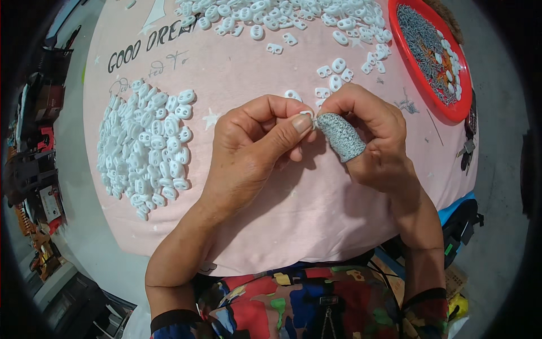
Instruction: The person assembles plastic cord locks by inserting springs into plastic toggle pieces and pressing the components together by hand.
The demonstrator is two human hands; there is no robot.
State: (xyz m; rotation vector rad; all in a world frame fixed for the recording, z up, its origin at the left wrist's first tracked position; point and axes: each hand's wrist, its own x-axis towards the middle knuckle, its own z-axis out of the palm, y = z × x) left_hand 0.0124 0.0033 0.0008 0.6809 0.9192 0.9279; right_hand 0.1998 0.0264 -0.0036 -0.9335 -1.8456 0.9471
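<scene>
At the middle of the frame, the left hand (pixel 245 141) has its thumb and index fingertip closed in a pinch on a small white plastic piece (pixel 306 113), only part of which shows. The right hand (pixel 384 147), its thumb in a grey knitted fabric sleeve (pixel 341 137), holds thumb and index nearly together at the piece's right edge; whether they grip it or merely touch it is too small to tell. For such close fingertip work, it seems best to keep the left pinch firm, leave that edge exposed, and press squarely with the sleeved thumb. White oval plastic pieces (pixel 149 141) are heaped at the left of the frame; a red plastic tray (pixel 451 113) of grey metal bits (pixel 420 48) sits upper right.
</scene>
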